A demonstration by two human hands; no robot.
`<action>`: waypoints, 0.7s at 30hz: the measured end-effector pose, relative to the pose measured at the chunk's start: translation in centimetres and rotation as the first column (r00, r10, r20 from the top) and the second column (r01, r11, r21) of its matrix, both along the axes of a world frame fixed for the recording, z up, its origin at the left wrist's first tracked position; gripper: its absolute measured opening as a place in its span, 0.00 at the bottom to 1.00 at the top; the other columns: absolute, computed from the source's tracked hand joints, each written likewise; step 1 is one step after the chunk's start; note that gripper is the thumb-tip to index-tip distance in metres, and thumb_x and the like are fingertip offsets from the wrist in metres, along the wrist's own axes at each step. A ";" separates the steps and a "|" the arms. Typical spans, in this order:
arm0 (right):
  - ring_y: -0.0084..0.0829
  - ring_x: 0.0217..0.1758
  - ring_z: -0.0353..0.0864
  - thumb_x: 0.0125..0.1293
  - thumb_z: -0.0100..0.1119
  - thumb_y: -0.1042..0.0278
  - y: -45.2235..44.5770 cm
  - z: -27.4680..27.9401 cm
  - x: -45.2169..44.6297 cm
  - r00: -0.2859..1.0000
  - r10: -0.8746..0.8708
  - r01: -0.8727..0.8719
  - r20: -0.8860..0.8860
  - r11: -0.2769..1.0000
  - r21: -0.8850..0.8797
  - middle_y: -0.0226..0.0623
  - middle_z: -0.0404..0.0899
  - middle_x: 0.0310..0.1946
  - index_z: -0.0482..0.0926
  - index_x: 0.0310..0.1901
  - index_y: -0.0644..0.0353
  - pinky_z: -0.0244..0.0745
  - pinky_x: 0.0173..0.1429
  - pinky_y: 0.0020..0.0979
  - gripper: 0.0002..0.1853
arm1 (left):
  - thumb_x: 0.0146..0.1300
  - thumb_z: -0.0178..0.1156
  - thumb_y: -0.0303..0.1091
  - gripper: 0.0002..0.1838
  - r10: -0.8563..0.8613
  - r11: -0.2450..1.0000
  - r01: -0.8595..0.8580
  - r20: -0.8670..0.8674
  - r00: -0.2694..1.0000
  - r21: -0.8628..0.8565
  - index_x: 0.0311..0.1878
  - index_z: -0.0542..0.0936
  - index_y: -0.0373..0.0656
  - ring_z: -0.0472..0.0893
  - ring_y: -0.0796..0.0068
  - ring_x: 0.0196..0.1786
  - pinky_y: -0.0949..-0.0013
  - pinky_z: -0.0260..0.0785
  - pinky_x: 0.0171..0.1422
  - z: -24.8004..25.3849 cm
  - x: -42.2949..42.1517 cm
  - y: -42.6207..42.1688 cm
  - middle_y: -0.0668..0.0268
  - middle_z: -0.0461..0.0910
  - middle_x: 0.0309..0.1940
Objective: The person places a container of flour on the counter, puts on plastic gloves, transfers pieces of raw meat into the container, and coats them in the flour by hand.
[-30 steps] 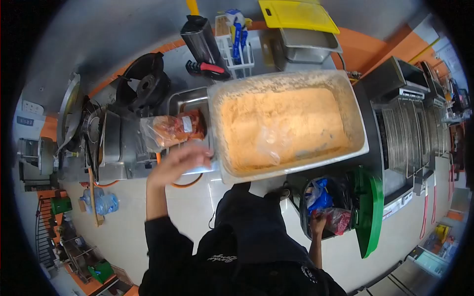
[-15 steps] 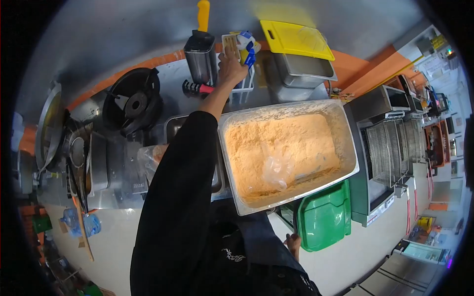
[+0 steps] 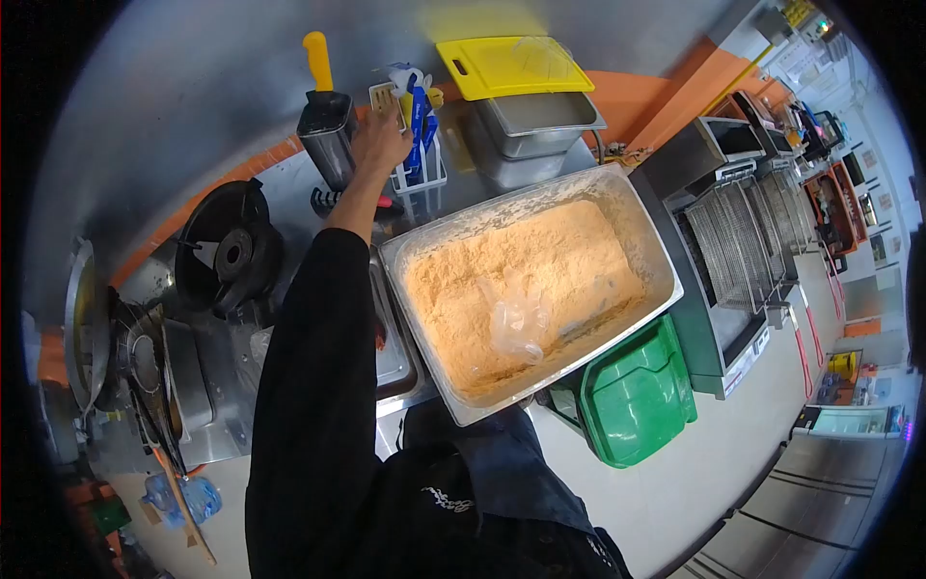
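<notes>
"Where do we have our left hand (image 3: 382, 145)?"

"We have it at the far side of the counter, beside the white rack (image 3: 436, 179), with its fingers bent at the near end of the slotted beige utensil (image 3: 385, 98)."

"Are we gripping it?"

"We cannot tell; our hand hides the contact. We see the utensil's slotted end just beyond our fingers, at the rack's far left."

"What do we see around it?"

"Just left of our hand we have the dark container (image 3: 329, 140) with the yellow handle (image 3: 317, 62) standing out of its top. To the right are the blue items (image 3: 417, 130) in the rack, and farther right the yellow board (image 3: 502, 69) above the metal pan (image 3: 545, 140)."

"And nearer to us?"

"Our forearm crosses over the red-and-black tool (image 3: 326, 201). Nearer and to the right, we see the big tub (image 3: 431, 359) of orange powder (image 3: 569, 241), a clear plastic bag (image 3: 519, 323) lying on the powder."
</notes>
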State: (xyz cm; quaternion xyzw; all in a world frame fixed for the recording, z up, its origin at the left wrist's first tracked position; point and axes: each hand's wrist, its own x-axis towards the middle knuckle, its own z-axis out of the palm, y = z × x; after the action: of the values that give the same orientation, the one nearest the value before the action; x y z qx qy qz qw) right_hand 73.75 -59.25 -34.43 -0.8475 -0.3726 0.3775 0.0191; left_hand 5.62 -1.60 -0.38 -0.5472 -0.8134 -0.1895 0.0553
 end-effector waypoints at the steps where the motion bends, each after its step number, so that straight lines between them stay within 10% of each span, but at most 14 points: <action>1: 0.25 0.21 0.77 0.52 0.69 0.64 0.8 1.0 -0.6 0.999 -0.026 0.027 -0.021 0.999 0.034 0.35 0.77 0.15 0.74 0.22 0.65 0.71 0.26 0.29 0.15 | 0.56 0.62 0.46 0.31 -0.031 1.000 0.031 0.015 0.999 -0.002 0.63 0.69 0.48 0.74 0.50 0.59 0.53 0.71 0.57 -0.3 -0.2 0.1 0.47 0.72 0.53; 10: 0.27 0.22 0.80 0.56 0.62 0.75 6.5 9.0 -6.2 0.909 -0.340 0.380 -0.240 0.913 0.145 0.40 0.79 0.19 0.71 0.24 0.64 0.74 0.25 0.29 0.09 | 0.56 0.60 0.32 0.29 -0.328 0.945 0.328 0.036 0.944 0.006 0.64 0.69 0.46 0.67 0.54 0.67 0.56 0.63 0.68 -0.1 -3.8 3.1 0.54 0.71 0.62; 14: 0.29 0.21 0.81 0.54 0.65 0.70 4.3 7.7 -4.8 0.969 -0.208 0.229 -0.131 0.958 0.171 0.40 0.79 0.19 0.73 0.24 0.65 0.74 0.25 0.29 0.11 | 0.56 0.60 0.30 0.25 -0.355 0.924 0.365 -0.100 0.930 0.114 0.60 0.74 0.47 0.69 0.54 0.66 0.57 0.64 0.67 -2.9 -7.1 5.3 0.55 0.72 0.62; 17: 0.34 0.25 0.81 0.53 0.67 0.66 2.9 6.2 -3.1 0.994 -0.101 0.106 -0.042 0.985 0.135 0.43 0.80 0.21 0.75 0.24 0.65 0.75 0.30 0.32 0.12 | 0.56 0.62 0.33 0.24 -0.512 0.851 0.378 0.418 0.750 0.365 0.59 0.76 0.46 0.74 0.55 0.61 0.59 0.65 0.66 1.4 -5.3 3.2 0.54 0.76 0.58; 21: 0.40 0.31 0.82 0.52 0.68 0.62 4.7 6.7 -3.0 0.986 0.136 -0.140 0.092 0.989 0.042 0.46 0.81 0.24 0.77 0.25 0.65 0.76 0.36 0.37 0.14 | 0.55 0.66 0.38 0.26 -0.388 0.918 0.327 0.341 0.856 0.224 0.59 0.75 0.46 0.79 0.53 0.53 0.61 0.69 0.59 5.6 -1.9 2.2 0.55 0.79 0.51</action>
State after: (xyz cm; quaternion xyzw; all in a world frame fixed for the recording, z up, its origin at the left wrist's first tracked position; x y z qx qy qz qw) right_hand 70.80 -54.57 -27.72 -0.8350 -0.4399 0.3306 -0.0033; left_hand 3.73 0.56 5.19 -0.6360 -0.6746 -0.3624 -0.0956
